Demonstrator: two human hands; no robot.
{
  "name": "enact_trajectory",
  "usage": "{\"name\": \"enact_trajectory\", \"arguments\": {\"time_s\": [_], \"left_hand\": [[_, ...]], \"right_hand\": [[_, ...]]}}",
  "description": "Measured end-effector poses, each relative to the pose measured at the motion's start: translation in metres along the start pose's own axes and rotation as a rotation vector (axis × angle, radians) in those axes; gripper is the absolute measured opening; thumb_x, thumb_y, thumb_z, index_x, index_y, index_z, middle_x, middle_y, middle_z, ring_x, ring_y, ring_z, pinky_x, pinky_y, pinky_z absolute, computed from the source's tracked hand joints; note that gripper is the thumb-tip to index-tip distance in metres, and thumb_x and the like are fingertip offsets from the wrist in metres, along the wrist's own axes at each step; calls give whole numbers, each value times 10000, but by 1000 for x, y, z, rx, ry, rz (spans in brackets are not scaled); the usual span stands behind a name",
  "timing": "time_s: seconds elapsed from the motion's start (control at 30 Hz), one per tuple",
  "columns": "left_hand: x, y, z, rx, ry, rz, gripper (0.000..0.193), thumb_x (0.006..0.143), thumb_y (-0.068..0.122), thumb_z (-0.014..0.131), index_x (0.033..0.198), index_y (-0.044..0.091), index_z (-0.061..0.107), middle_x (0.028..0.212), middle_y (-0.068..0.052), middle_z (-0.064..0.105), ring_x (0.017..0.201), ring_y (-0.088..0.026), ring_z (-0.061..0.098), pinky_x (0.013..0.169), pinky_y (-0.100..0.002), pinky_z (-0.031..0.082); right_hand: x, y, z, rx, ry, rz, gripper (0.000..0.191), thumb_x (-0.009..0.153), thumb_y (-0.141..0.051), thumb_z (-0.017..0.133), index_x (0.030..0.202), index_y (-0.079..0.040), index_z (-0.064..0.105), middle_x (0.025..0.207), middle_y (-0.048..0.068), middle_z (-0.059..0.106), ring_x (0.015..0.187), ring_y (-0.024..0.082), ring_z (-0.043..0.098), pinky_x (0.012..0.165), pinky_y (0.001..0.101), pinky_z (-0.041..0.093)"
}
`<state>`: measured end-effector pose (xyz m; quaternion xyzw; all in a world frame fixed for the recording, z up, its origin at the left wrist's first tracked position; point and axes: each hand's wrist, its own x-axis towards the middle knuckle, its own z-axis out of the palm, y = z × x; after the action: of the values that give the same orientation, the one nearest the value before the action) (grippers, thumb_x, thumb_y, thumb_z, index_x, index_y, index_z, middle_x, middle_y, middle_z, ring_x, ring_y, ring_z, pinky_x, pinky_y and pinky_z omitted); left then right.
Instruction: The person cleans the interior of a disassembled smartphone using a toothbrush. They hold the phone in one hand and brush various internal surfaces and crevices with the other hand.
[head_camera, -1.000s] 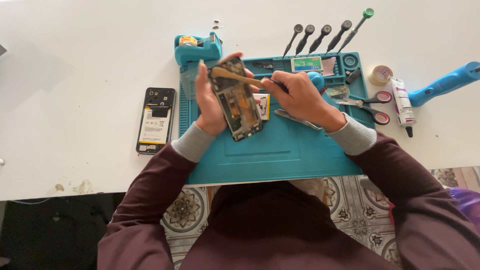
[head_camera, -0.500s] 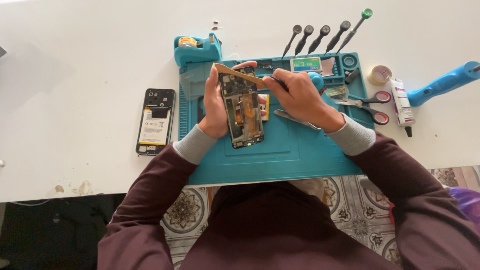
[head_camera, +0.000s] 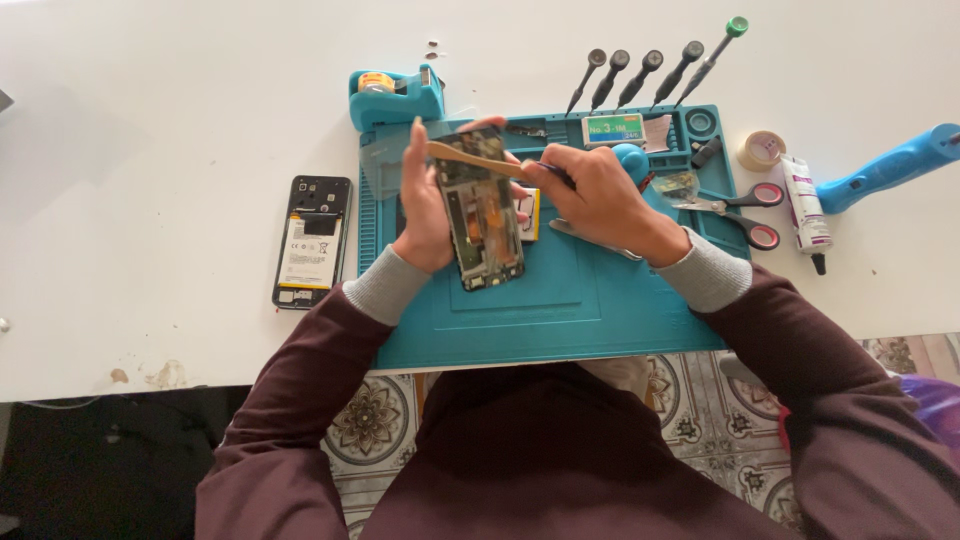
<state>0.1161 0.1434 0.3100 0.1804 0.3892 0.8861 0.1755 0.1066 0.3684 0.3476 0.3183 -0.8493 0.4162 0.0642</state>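
One opened black smartphone with bare internals (head_camera: 482, 215) sits above the teal silicone work mat (head_camera: 560, 310), gripped in the left hand (head_camera: 428, 215). Right hand (head_camera: 590, 195) pinches one thin tan pry strip (head_camera: 475, 160) across the phone's top. Beyond: five black-handled screwdrivers (head_camera: 650, 75), one teal tape dispenser (head_camera: 395, 95).

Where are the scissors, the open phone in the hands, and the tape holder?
Scissors (head_camera: 738, 212): head view, on the blades' pivot beside the red handles.
Open phone (head_camera: 483, 215): head view, on its exposed middle, held in the left hand.
Tape holder (head_camera: 396, 97): head view, on its teal body.
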Motion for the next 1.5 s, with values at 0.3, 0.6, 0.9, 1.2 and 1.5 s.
{"name": "enact_trajectory", "arguments": {"time_s": [0.3,0.6,0.9,1.2,1.5], "left_hand": [[0,0,-9,-23,8,42,928,962,779,262,1542,70,413,1168,-159,652,1065,-321,725,863,-562,661],[1,4,-19,-110,68,95,920,967,782,258,1581,114,405,1185,-144,646,1059,-294,709,909,-573,643],[8,-1,-22,-152,61,114,944,960,795,254,1583,102,405,1173,-145,643,1039,-316,717,918,-562,640],[5,1,-14,-110,118,155,977,942,809,243,1578,88,419,1173,-147,680,1027,-322,724,897,-509,642],[4,-1,-20,-135,113,161,989,938,826,251,1590,104,427,1193,-159,674,1045,-326,719,898,-537,637]], "right_hand": [[3,5,6,23,-77,-63,327,1058,-219,632,813,-3,654,495,36,434,415,91,336,402,302,260],[5,11,4,-45,22,-25,388,1075,-223,646,766,11,619,494,37,433,408,97,357,402,306,259],[5,14,7,71,-118,-19,311,1051,-194,617,806,-3,631,475,30,433,382,84,346,377,308,260],[-2,10,-1,43,-136,-61,319,1051,-199,629,796,-7,617,483,56,443,375,114,365,386,309,273],[-7,12,-1,55,-149,-81,318,1045,-197,622,778,-25,621,467,28,452,359,87,386,368,288,274]]}}
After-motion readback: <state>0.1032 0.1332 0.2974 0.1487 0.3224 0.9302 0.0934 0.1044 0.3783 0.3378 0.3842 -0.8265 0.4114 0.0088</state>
